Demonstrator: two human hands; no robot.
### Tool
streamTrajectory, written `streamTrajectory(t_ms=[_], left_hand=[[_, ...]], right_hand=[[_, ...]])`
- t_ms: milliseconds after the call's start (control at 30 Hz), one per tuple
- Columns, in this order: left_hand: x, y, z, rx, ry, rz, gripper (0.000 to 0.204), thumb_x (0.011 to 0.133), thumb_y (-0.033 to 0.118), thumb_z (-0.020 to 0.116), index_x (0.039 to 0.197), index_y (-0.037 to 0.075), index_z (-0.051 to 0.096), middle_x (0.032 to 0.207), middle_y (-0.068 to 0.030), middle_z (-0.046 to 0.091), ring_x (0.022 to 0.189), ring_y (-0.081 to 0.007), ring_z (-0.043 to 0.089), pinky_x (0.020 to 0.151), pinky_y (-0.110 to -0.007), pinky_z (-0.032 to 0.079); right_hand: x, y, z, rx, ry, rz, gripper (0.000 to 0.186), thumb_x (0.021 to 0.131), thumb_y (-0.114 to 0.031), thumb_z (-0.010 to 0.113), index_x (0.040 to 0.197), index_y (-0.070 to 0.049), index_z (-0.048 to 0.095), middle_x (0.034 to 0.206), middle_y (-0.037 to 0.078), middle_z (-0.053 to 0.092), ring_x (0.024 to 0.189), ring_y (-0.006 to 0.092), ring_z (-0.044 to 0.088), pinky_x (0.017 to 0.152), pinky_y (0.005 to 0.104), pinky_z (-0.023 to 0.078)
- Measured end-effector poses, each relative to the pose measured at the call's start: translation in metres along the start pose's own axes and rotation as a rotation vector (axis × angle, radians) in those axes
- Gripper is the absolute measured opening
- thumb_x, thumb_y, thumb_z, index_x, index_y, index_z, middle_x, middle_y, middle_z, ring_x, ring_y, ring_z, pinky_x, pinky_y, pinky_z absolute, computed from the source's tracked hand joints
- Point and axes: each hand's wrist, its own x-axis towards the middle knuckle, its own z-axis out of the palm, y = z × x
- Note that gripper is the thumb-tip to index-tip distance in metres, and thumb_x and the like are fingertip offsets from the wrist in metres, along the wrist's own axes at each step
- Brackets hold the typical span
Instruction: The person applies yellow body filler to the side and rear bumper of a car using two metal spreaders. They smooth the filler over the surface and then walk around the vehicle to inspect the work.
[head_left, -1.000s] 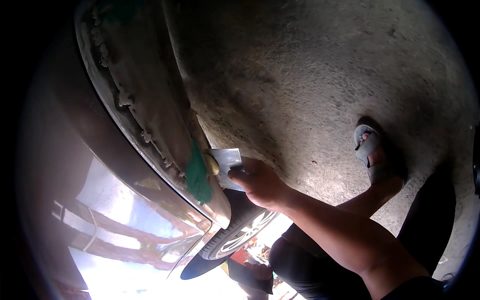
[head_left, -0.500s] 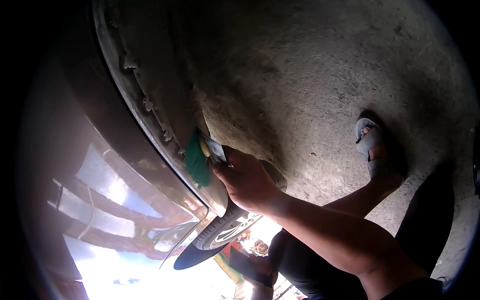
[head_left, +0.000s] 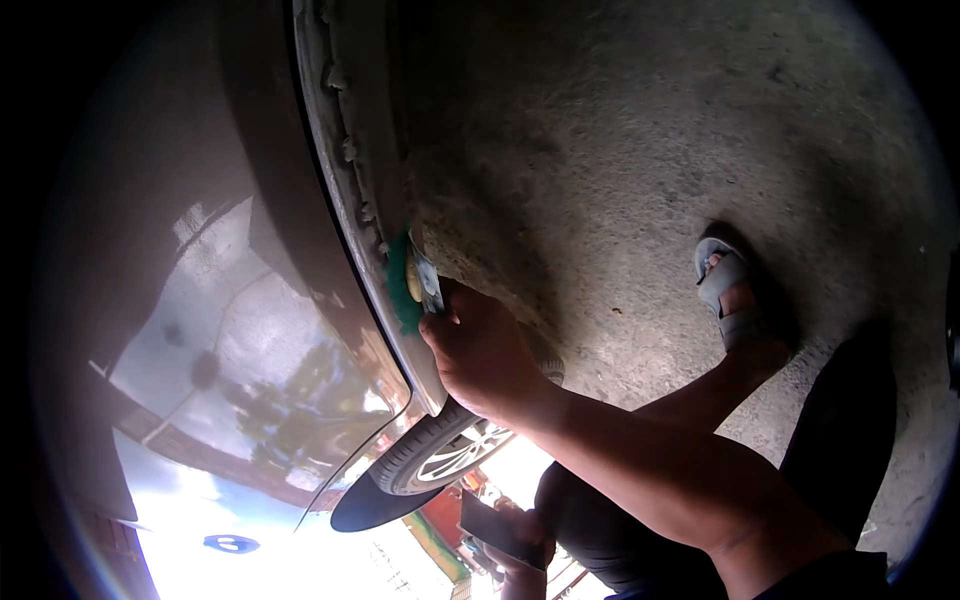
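My right hand (head_left: pixel 470 350) grips a metal spreader (head_left: pixel 430 280), its blade set edge-on against the car's lower body strip (head_left: pixel 342 130), at a green patch (head_left: pixel 398 262). A pale yellowish lump of paste (head_left: pixel 414 276) sits at the blade. The strip has rough, lumpy grey material along it. Low in the view, my left hand (head_left: pixel 525 550) holds a dark flat plate (head_left: pixel 495 528) beside my knee, partly hidden.
The glossy car body (head_left: pixel 260 320) fills the left, above a wheel (head_left: pixel 450 460) at the lower middle. Concrete floor (head_left: pixel 620 150) lies to the right, under my sandalled foot (head_left: pixel 730 290) and bent legs (head_left: pixel 840 420). Bright clutter (head_left: pixel 450 520) shows behind the wheel.
My right hand has moved up and left, tilting the blade from face-on to nearly edge-on against the green patch. The view has shifted, so the body strip appears farther right and more upright.
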Motion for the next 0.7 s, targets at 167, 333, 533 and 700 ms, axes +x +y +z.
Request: streamTrajectory(t_ms=[167, 333, 533, 700], left_hand=[[-0.001, 0.001, -0.004, 0.170, 0.172, 0.052, 0.038, 0.092, 0.048, 0.040, 0.103, 0.012, 0.045, 0.063, 0.0011, 0.039, 0.057, -0.0126, 0.042, 0.059, -0.028, 0.037], [0.000, -0.003, 0.062, 0.233, 0.056, 0.056, 0.058, 0.094, 0.044, 0.031, 0.137, 0.006, 0.035, 0.096, -0.0105, 0.052, 0.086, -0.0182, 0.056, 0.077, -0.032, 0.047], [0.006, 0.009, 0.028, 0.214, 0.027, 0.036, 0.060, 0.095, 0.052, 0.027, 0.132, 0.005, 0.028, 0.119, -0.0152, 0.044, 0.106, -0.0237, 0.051, 0.088, -0.037, 0.044], [0.004, 0.018, 0.012, 0.022, -0.170, -0.127, 0.040, 0.094, 0.042, 0.035, 0.092, 0.006, 0.051, 0.067, -0.0067, 0.049, 0.058, -0.0190, 0.049, 0.055, -0.032, 0.040]], right_hand=[[-0.020, -0.005, 0.010, 0.039, 0.009, -0.031, 0.039, 0.089, -0.013, 0.045, 0.125, 0.000, 0.051, 0.075, 0.023, 0.060, 0.069, 0.0314, 0.062, 0.067, 0.0406, 0.048], [-0.032, 0.009, 0.035, 0.078, 0.159, -0.251, 0.046, 0.090, -0.006, 0.045, 0.135, -0.002, 0.043, 0.067, 0.018, 0.058, 0.059, 0.0273, 0.060, 0.059, 0.0365, 0.047], [-0.042, 0.010, 0.034, 0.117, 0.098, -0.294, 0.046, 0.088, 0.000, 0.049, 0.133, 0.000, 0.042, 0.090, 0.021, 0.058, 0.079, 0.0335, 0.062, 0.068, 0.0389, 0.048], [-0.037, 0.021, -0.010, -0.350, 0.051, -0.312, 0.027, 0.090, -0.006, 0.046, 0.113, 0.005, 0.053, 0.089, 0.024, 0.058, 0.080, 0.0379, 0.061, 0.072, 0.0461, 0.050]])
